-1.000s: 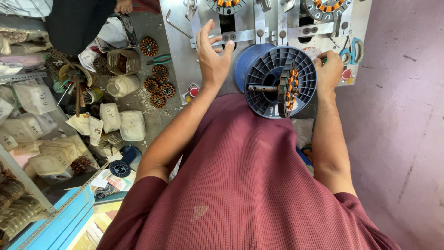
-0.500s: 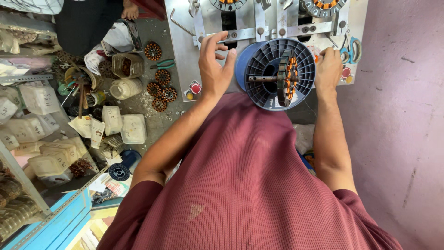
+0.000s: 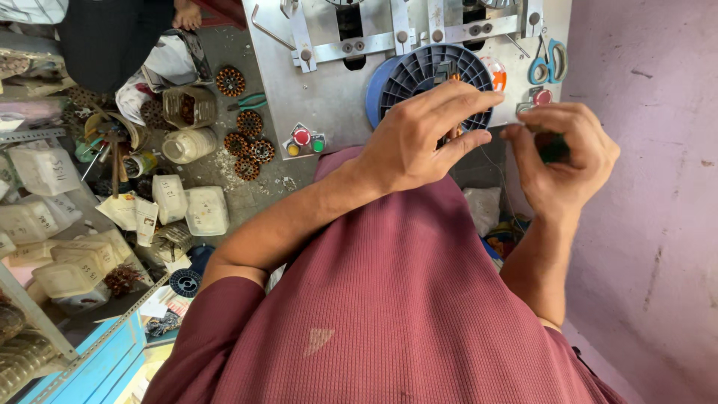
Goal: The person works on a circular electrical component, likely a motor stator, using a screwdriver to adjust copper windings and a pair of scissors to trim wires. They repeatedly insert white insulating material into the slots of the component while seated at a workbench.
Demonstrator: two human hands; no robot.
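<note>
Spool: the blue ribbed plastic spool (image 3: 419, 75) stands in front of me against the grey metal machine panel (image 3: 329, 82), its open end facing me; my left hand covers its lower right part.
Left hand: my left hand (image 3: 419, 138) lies across the spool's face, back of the hand up, fingers stretched toward the right with the fingertips (image 3: 490, 97) at the spool's right rim. The fingers are nearly straight and close together; I cannot tell whether they pinch anything.
Right hand: my right hand (image 3: 565, 161) is raised just right of the spool, fingers curled in toward the thumb, closed round a small dark object (image 3: 555, 147) I cannot make out.
Between the hands: a narrow gap, the fingertips of both close but apart.
In the way: my left hand hides the spool's hub and whatever sits inside it.
On the panel: red, yellow and green push buttons (image 3: 303, 140) to the lower left of the spool, blue-handled scissors (image 3: 548, 61) hanging at upper right.
Floor to the left: wound copper stator cores (image 3: 250, 142), a clear plastic jar (image 3: 187, 144), white plastic containers (image 3: 207, 210).
Right side: a pink wall (image 3: 651, 187).
Another person: dark clothing and a bare foot (image 3: 187, 13) at top left.
</note>
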